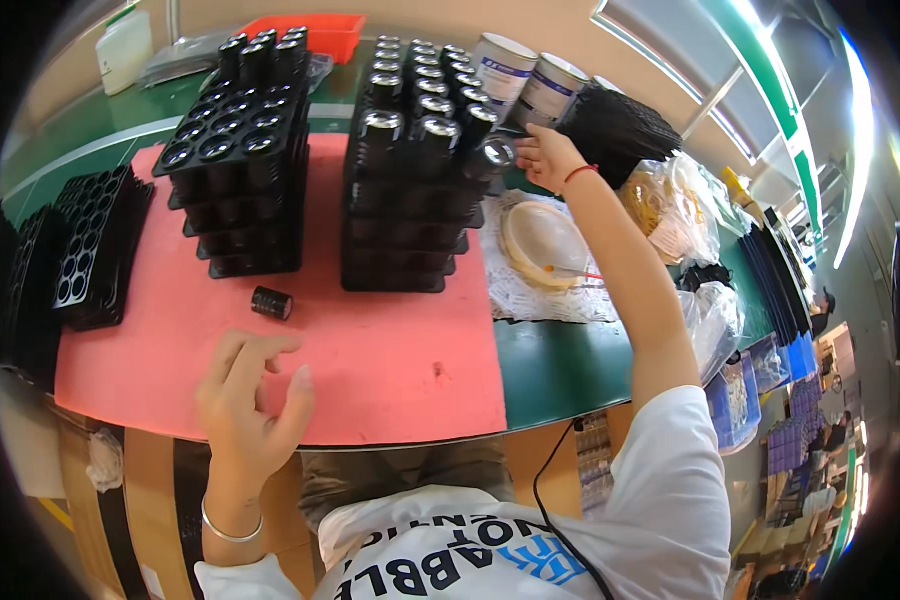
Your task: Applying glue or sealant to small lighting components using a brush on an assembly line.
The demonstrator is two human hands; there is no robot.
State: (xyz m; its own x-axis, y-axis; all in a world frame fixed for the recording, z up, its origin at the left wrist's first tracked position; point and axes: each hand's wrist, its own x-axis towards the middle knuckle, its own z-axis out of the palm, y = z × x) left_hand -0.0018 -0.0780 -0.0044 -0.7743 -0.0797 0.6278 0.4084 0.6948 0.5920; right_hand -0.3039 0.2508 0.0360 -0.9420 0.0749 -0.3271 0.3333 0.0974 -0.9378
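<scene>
My left hand hovers over the near edge of a pink mat, fingers apart and holding nothing. Just beyond it, a short black cylinder lies on its side. My right hand is stretched out to the far right, its fingers spread. Its fingertips come up beside a black cylinder with a shiny end at the near right corner of a tray stack; whether they touch is unclear. That stack of black trays carries rows of such cylinders. To its left, another black tray stack has cylinders only toward the back.
More black trays stand at the left. Behind my right hand are white cans and a black stack. A round pale dish with a thin brush sits under my right forearm. Plastic bags lie right; a red bin stands behind.
</scene>
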